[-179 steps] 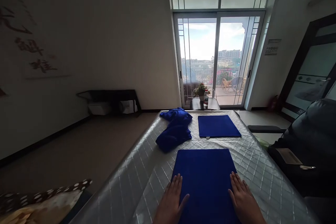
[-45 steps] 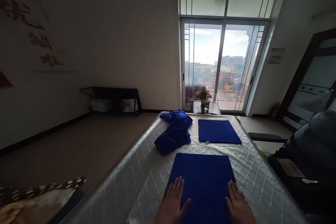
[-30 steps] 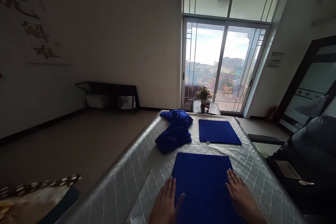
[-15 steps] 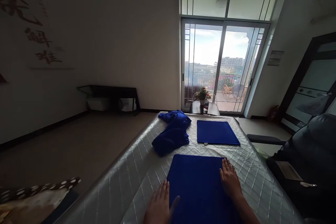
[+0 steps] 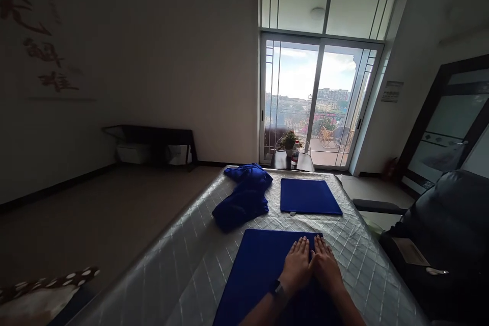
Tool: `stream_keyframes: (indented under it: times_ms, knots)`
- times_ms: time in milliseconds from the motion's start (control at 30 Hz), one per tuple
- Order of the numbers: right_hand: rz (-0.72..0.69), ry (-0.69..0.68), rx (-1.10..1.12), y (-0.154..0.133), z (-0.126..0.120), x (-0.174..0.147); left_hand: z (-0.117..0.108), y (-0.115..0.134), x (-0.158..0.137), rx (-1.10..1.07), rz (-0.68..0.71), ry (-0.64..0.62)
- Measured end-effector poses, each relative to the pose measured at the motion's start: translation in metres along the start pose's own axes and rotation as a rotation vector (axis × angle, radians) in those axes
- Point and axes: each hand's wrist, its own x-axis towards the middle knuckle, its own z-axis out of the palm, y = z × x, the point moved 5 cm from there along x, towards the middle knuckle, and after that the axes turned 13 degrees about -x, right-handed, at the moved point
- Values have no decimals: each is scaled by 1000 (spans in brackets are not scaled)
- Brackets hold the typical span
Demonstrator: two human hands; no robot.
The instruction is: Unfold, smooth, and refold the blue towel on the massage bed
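A flat blue cloth [image 5: 252,275], with straight edges like a folded garment or cover, lies in front of me on the silver quilted table covering [image 5: 183,265]. My left hand [image 5: 298,264] rests flat on its upper right part, fingers stretched out, a dark watch on the wrist. Right beside it, my right hand [image 5: 325,265] lies flat along the cloth's right edge, the two thumbs close together. Farther off sits a second flat blue piece [image 5: 310,196] with a small white tag at its near edge. A crumpled blue cloth [image 5: 242,198] lies to its left.
Beyond the table's far end stands a small table [image 5: 280,160] with a potted plant [image 5: 289,141] and a bottle [image 5: 295,154]. A black chair [image 5: 451,214] is at the right, with a flat item on its seat. Polka-dot fabric [image 5: 76,279] shows at lower left.
My left hand has moved from the cloth's left edge across to the right, beside my right hand. The right hand has shifted only slightly. The view has turned a little.
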Motion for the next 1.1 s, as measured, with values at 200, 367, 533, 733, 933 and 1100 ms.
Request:
stream_keyframes:
  times_ms: [200,367,533,733,933,1100]
  knots:
    - [39,-12,66,0,0,3,-21,-56,-14,114,-104,89]
    - [54,-12,79,0,-2,2,-72,-126,-52,237,-224,135]
    - [63,-6,62,-2,-4,0,-95,-175,-79,263,-317,235]
    - [53,-10,20,-4,-7,1,-91,-180,-83,231,-301,281]
    - [52,-2,26,-5,-8,1,-95,-176,-83,237,-305,279]
    - [64,-16,43,-4,-8,0,-98,-171,-84,227,-328,265]
